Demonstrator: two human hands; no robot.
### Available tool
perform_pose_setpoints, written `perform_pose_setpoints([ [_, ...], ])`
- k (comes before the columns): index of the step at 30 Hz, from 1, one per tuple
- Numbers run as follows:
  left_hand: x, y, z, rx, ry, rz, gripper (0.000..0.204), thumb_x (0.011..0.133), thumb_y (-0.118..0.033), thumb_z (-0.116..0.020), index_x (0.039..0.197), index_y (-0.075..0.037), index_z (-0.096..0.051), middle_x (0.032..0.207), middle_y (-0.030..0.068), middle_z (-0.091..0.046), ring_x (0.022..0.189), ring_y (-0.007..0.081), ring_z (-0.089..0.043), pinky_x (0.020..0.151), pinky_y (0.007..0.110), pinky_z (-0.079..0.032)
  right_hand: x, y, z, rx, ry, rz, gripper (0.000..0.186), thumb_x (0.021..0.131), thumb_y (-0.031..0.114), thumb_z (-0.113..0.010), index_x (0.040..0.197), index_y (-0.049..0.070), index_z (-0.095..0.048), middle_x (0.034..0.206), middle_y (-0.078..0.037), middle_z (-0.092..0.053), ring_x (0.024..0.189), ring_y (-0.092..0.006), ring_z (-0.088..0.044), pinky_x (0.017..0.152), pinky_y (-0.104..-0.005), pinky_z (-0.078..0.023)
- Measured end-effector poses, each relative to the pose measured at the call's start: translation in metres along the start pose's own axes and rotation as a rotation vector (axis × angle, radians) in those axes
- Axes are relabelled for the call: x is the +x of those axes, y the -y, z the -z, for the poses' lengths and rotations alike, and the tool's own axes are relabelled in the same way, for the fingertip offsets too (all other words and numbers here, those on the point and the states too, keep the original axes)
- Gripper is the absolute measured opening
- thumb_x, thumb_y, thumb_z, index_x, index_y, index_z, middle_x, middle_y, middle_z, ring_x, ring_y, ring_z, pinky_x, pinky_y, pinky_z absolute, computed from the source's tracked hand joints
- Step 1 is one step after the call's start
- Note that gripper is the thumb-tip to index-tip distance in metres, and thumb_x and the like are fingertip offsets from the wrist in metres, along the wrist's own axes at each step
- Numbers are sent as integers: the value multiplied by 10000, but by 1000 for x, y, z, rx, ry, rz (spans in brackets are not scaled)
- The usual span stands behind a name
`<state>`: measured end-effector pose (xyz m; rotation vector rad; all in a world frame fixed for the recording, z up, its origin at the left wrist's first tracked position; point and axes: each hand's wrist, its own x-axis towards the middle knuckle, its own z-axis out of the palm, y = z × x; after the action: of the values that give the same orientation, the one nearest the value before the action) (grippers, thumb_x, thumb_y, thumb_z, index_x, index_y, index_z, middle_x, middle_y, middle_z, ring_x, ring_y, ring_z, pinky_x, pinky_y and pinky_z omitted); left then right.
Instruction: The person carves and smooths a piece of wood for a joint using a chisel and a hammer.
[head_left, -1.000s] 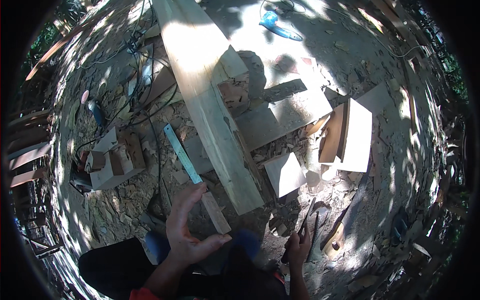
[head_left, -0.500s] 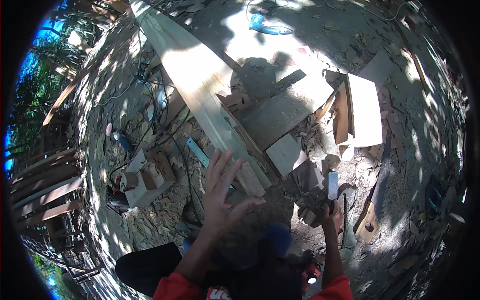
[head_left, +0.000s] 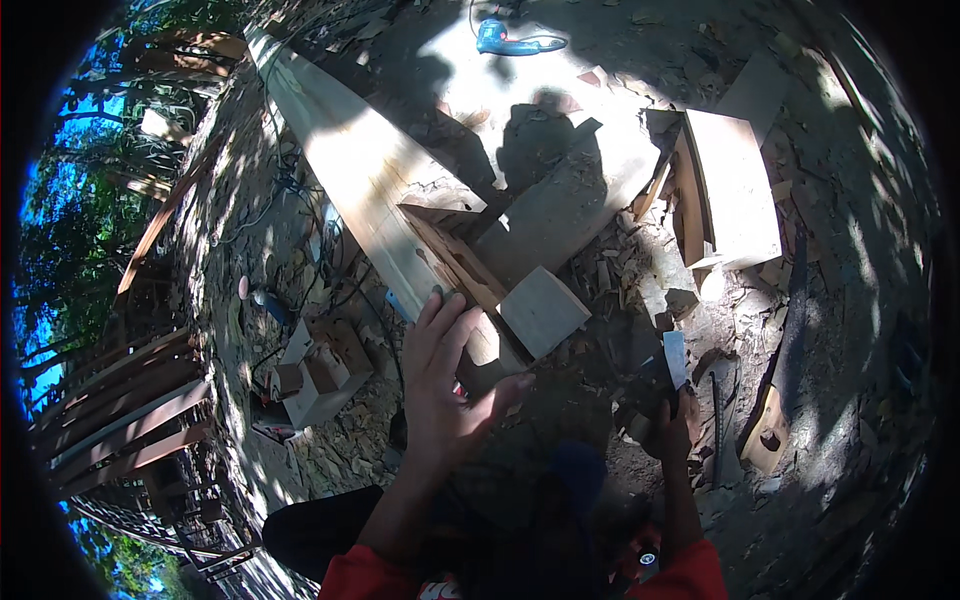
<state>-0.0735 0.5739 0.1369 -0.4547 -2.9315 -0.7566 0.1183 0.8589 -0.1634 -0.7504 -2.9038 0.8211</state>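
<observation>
My left hand (head_left: 436,380) is open, its thumb spread wide and its fingertips at the near end of a long pale wooden board (head_left: 380,215). Whether the fingers press on the wood is hard to tell. My right hand (head_left: 672,430), in shade, is closed around the dark handle of a chisel (head_left: 676,358) whose broad, flat silver blade points away from me. Beside the board's near end lies a squarish wooden block (head_left: 543,312). A sliver of a blue-green ruler (head_left: 396,303) shows beyond my left fingers.
A wide plank (head_left: 560,215) and a thick block (head_left: 733,190) lie ahead on the right. A handsaw with a wooden handle (head_left: 766,435) rests at the right. A blue power tool (head_left: 515,40) sits far ahead. Cut blocks (head_left: 325,375) and cords are at left, among wood chips.
The whole view has shifted a little. My left hand has come further over the board's end, hiding more of the ruler. The chisel blade now tilts slightly left.
</observation>
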Motion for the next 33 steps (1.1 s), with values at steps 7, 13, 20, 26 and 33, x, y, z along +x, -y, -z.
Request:
perform_pose_setpoints([
  [7,5,-6,-3,19,-19,0,765,696,-263,-907,1337,-31,-561,1429,183,-525,1411,389,-413,1145,497,-362,2,11,11,33,41,-6,481,970,263,-589,1363,-5,-521,1183,-243,-578,1104,-440,-557,924,-519,-459],
  [13,5,-4,-6,83,-6,-16,807,692,-346,-905,1349,-41,-547,1436,169,-505,1394,394,-402,1132,533,-329,3,15,13,66,59,-57,467,978,254,-577,1359,-8,-512,1198,-254,-573,1100,-439,-563,912,-516,-466],
  [20,9,-10,-1,122,25,14,769,694,-279,-906,1345,-52,-565,1462,153,-498,1411,374,-397,1146,499,-348,4,23,16,46,66,-110,433,975,253,-587,1321,-4,-539,1193,-247,-581,1099,-441,-570,913,-513,-461],
  [26,10,-9,-1,140,32,5,751,727,-421,-870,1322,-61,-584,1434,166,-515,1384,396,-410,1135,551,-316,7,26,17,57,40,-121,394,982,250,-579,1277,-11,-572,1168,-241,-594,1105,-435,-566,931,-514,-449],
  [33,13,-13,7,304,80,-38,765,744,-474,-833,1328,-41,-596,1444,165,-527,1384,397,-422,1127,534,-347,7,18,17,3,38,-28,411,942,218,-639,1295,15,-579,1083,-208,-590,1033,-407,-592,879,-470,-487],
])
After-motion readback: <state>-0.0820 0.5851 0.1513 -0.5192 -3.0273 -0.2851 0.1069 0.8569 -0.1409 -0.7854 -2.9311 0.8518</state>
